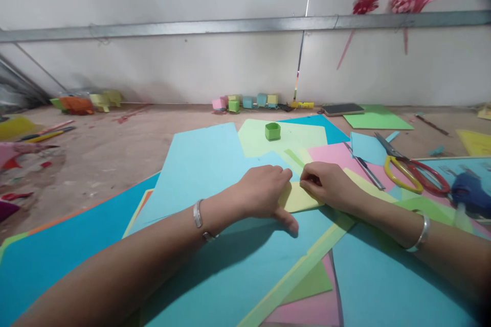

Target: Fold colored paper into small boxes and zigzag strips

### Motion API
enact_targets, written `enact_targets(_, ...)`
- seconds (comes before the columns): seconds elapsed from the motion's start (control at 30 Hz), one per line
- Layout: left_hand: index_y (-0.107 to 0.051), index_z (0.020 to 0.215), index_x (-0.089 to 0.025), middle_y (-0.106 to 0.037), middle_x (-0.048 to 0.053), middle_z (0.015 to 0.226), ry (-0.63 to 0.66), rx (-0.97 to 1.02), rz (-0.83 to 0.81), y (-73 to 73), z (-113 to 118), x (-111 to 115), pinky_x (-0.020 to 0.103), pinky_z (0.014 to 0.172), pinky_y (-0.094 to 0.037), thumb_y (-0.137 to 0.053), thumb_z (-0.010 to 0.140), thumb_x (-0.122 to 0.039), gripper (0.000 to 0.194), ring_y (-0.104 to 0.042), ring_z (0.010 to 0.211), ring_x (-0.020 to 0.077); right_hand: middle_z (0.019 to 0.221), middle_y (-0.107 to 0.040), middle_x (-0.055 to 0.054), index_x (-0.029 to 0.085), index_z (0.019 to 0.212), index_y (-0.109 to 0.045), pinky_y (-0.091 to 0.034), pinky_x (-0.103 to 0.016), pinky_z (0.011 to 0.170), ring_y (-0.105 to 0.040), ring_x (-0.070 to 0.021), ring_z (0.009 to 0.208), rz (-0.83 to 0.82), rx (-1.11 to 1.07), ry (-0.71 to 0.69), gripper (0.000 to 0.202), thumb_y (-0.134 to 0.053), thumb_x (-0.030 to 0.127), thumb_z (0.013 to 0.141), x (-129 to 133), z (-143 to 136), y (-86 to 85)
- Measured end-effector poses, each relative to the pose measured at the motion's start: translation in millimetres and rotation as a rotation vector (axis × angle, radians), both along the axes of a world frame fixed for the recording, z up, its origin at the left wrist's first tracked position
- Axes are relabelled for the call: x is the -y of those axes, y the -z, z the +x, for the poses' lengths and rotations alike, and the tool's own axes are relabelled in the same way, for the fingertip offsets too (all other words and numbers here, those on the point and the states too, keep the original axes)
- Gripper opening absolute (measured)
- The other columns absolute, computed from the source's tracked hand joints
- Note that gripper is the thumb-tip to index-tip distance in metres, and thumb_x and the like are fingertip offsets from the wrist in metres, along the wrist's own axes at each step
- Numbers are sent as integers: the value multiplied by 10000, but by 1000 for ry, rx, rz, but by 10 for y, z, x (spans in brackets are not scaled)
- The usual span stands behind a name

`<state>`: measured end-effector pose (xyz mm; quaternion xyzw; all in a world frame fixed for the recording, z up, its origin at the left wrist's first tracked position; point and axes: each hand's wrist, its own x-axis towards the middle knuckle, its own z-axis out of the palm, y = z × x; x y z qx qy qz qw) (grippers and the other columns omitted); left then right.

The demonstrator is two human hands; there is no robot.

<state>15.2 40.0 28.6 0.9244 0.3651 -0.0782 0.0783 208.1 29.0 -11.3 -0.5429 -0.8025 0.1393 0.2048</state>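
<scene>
A folded piece of yellow paper (303, 197) lies on light blue sheets (207, 163) in front of me. My left hand (266, 191) is over its left end, fingers curled against the paper and thumb stretched toward me. At the paper's upper right, my right hand (326, 184) has its fingers drawn together in a pinch; the exact contact of the fingertips is hidden. Beyond both hands, a small open green paper box (272, 132) stands on a pale green sheet (303, 138). A long light green strip (295, 271) runs diagonally below my right hand.
To the right lie scissors (406, 166) with yellow and red handles, a cutter knife (366, 167) and a blue glue gun (471, 191). Small paper cubes (247, 102) and a phone (342, 109) line the wall. Orange paper shapes (76, 104) and pencils (46, 135) are at left.
</scene>
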Motion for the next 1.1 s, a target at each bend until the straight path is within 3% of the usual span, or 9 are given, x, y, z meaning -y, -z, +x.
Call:
enact_targets(0.07, -537, 937, -174, -650, 86, 912, -35, -13, 4, -4, 23, 12, 307, 578, -350, -441, 902, -653, 490, -613, 814, 246, 644, -587, -3, 209, 633, -505, -343, -260, 563, -516, -150, 612, 4, -6, -4, 142, -522, 146, 760, 1, 4, 17)
enact_targets(0.13, -556, 961, -165, -662, 93, 908, -74, -21, 23, 11, 61, 30, 314, 585, -365, -364, 967, -569, 448, -627, 837, 256, 631, -580, -5, 210, 628, -504, -340, -265, 552, -511, -154, 596, 12, -15, -8, 141, -518, 158, 758, -7, 13, 42)
enact_targets(0.27, -569, 1019, -153, -670, 98, 943, -91, -7, 105, 65, 113, 54, 318, 571, -394, -523, 894, -560, 428, -644, 853, 277, 647, -592, -14, 212, 655, -521, -345, -279, 551, -519, -171, 605, 18, -13, -15, 126, -513, 209, 780, -41, 40, 88)
enact_targets(0.57, -563, 980, -160, -666, 88, 908, -60, -3, 113, 80, 97, 61, 317, 547, -403, -527, 880, -565, 419, -649, 811, 269, 643, -602, -13, 215, 656, -528, -352, -279, 551, -534, -171, 604, 25, 10, 0, 135, -499, 232, 787, -49, 46, 104)
enact_targets(0.93, -507, 1090, -144, -653, 87, 1069, 8, -56, -30, -75, 12, 11, 310, 599, -399, -662, 829, -528, 490, -615, 949, 253, 625, -598, -14, 218, 657, -530, -374, -284, 532, -529, -172, 570, 39, 20, -32, 169, -478, 259, 813, -53, 59, 121)
enact_targets(1.1, -546, 1094, -144, -640, 94, 1100, 48, -96, -64, -126, -1, -7, 304, 594, -396, -621, 857, -535, 464, -606, 976, 252, 627, -618, -21, 222, 668, -553, -392, -295, 524, -556, -183, 564, 49, 16, -48, 181, -487, 281, 827, -75, 91, 167)
